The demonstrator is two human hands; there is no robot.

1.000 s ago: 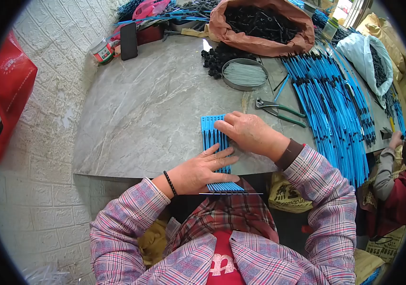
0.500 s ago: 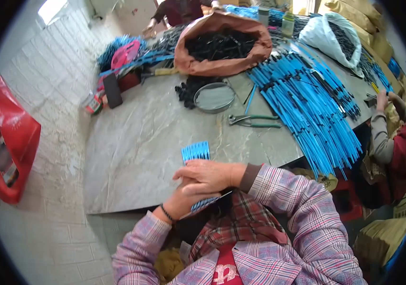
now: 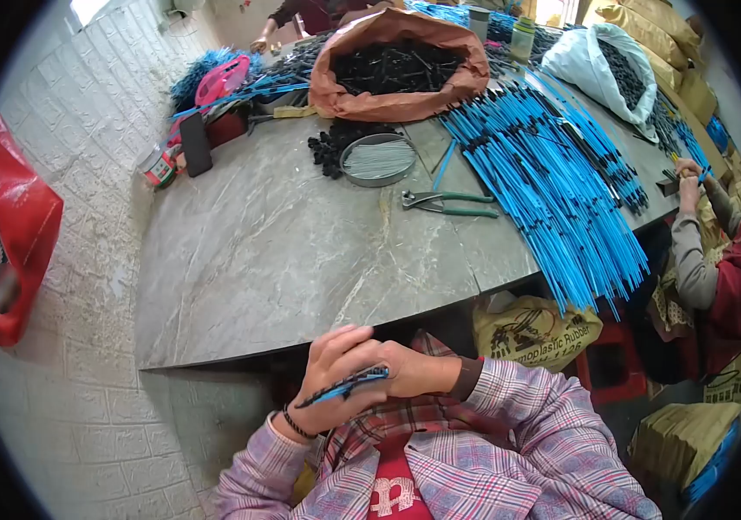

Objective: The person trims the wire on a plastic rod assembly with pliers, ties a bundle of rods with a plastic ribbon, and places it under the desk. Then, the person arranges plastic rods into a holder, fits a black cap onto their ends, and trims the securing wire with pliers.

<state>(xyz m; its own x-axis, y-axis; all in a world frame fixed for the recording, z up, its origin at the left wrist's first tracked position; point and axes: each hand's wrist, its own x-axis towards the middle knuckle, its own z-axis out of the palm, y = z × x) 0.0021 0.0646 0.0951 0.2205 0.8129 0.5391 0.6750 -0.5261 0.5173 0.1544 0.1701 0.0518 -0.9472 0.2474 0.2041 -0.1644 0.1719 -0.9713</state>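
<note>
My left hand (image 3: 325,374), with a dark braided band at its wrist, and my right hand (image 3: 409,368) are pressed together in front of my body, just off the table's near edge. Between them is a flat bundle of blue strips with dark edges (image 3: 349,386), seen nearly edge-on. My left hand is closed on its lower side, and my right hand grips its right end. The palms cover most of the bundle. On the table beyond lie green-handled pincers (image 3: 448,204) and a round dish (image 3: 379,180) of thin pale pins.
A large heap of blue rods with black fittings (image 3: 552,191) covers the table's right side. An orange sack (image 3: 327,87) of black parts and a white sack (image 3: 578,65) stand behind. A dark phone (image 3: 197,146) lies left. Co-workers sit at right and far back.
Both hands have drawn back from over the table toward my body, taking the blue bundle along. The bundle has turned from showing its flat face to nearly edge-on. My view has shifted slightly.
</note>
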